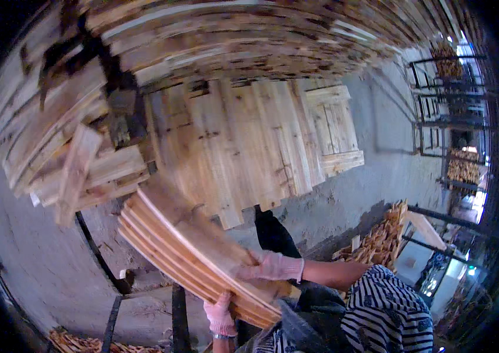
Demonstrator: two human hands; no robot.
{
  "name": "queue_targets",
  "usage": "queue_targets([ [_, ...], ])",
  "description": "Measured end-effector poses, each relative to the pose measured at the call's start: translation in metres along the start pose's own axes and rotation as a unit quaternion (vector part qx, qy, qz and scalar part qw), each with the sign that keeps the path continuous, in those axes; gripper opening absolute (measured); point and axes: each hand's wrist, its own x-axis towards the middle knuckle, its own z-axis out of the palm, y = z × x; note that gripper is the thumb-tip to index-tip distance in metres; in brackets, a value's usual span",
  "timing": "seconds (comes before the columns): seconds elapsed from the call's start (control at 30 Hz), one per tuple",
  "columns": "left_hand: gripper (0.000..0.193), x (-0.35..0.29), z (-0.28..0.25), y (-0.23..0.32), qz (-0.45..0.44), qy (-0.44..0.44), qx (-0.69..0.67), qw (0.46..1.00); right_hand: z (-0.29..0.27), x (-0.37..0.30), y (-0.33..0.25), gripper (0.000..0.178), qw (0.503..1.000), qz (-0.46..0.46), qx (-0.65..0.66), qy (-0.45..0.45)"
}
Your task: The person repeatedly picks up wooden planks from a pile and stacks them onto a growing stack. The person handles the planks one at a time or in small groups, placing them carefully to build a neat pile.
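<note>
Planks [243, 141] laid side by side form a broad row over the concrete floor [379, 132], and the rest can be placed from that row. On its near side, toward the left, a slanting stack of wooden boards [173, 244] is held in front of the person, its far end pointing to the row's near left corner and its near end close to the body.

The grip is two-handed: the gloved left hand [221, 315] is closed around the stack's lower edge, and the gloved right hand [273, 266] grasps the opposite edge, though blur softens its fingertips and the top board.

Beyond the row rises a tall lumber pile [249, 44]; left of it sits a smaller pile of boards [111, 170] with a short plank [75, 173] slanting against it; to its near right lies a heap of wood offcuts [379, 238].

The step in hand seems to be supporting and steadying the stack. The next move would call for even pressure on both edges, so the layers stay aligned, and care around the black metal frame [179, 320] on the row's near left; whether that frame bears any weight cannot be told.
</note>
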Motion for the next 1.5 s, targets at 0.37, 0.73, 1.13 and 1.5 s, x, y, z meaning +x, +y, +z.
queue_targets([
  [0.37,0.051,0.133,0.214,0.066,0.031,-0.094,0.453,0.886,-0.202,0.015,0.117,0.078,0.721,-0.228,-0.316,0.573],
  [0.73,0.077,0.251,0.329,-0.004,0.216,0.01,0.491,0.844,-0.293,0.071,0.078,0.067,0.705,-0.19,-0.396,0.557],
  [1.13,0.093,0.229,0.372,0.054,0.191,0.204,0.601,0.749,-0.423,-0.02,0.134,0.084,0.869,-0.244,0.006,0.431],
  [1.5,0.083,0.252,0.358,0.048,0.238,0.159,0.606,0.742,-0.496,-0.003,0.087,0.078,0.866,-0.076,-0.13,0.476],
])
